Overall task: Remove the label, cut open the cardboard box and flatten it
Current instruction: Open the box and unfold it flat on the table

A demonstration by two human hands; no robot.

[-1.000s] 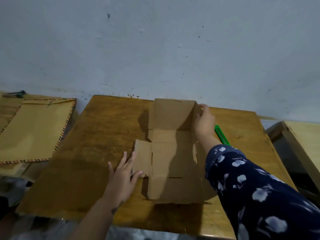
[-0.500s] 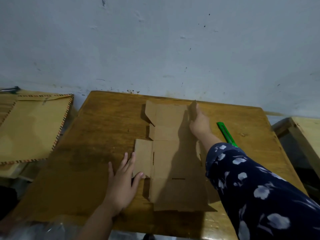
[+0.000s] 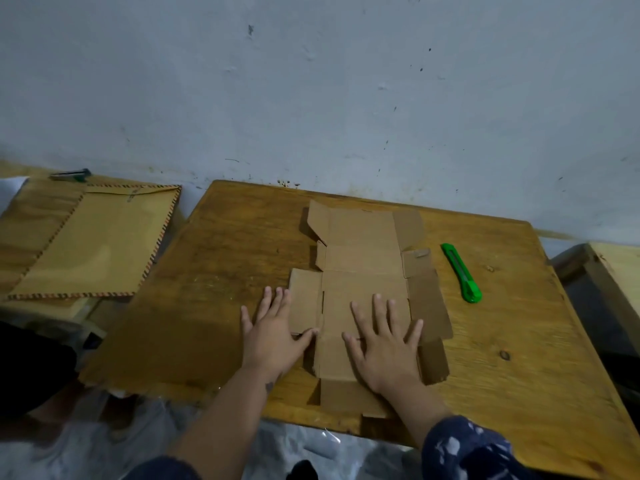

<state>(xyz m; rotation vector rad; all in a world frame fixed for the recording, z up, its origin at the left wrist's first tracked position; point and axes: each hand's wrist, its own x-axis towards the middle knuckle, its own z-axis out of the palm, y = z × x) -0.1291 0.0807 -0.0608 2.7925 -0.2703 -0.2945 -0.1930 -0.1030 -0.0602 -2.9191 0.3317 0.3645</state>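
Box: cardboard box (image 3: 363, 271) is cut open and lies unfolded as one sheet in the middle of the wooden table (image 3: 225, 271), inner side up, flaps spread out to both sides.
Label: none visible on the face that shows; underside hidden, cannot tell.
Left hand (image 3: 273, 336): open and flat, palm down, fingers together; mostly on the table, thumb and fingertips touching the edge of the left side flap.
Right hand (image 3: 384, 344): open, fingers spread, palm pressed flat on the centre panel.
Cutter: green utility knife (image 3: 461, 273) lies on the table just right of the sheet, apart from both hands; blade state too small to tell.
Other: brown envelope (image 3: 93, 240) on a separate surface to the left, well apart from the box.
Stage: looks like final flattening; cutting seems done.
Handling: thin corrugated board, light, stiff across panels, bends easily along the creases; likely to spring back up at the folds, far flaps look slightly raised.
Where to hold: press with flat palms over the crease lines; to lift, pinch a long outer edge, not a small flap, which could tear.
Risk: sheet may slide on the smooth wood under a sideways push.
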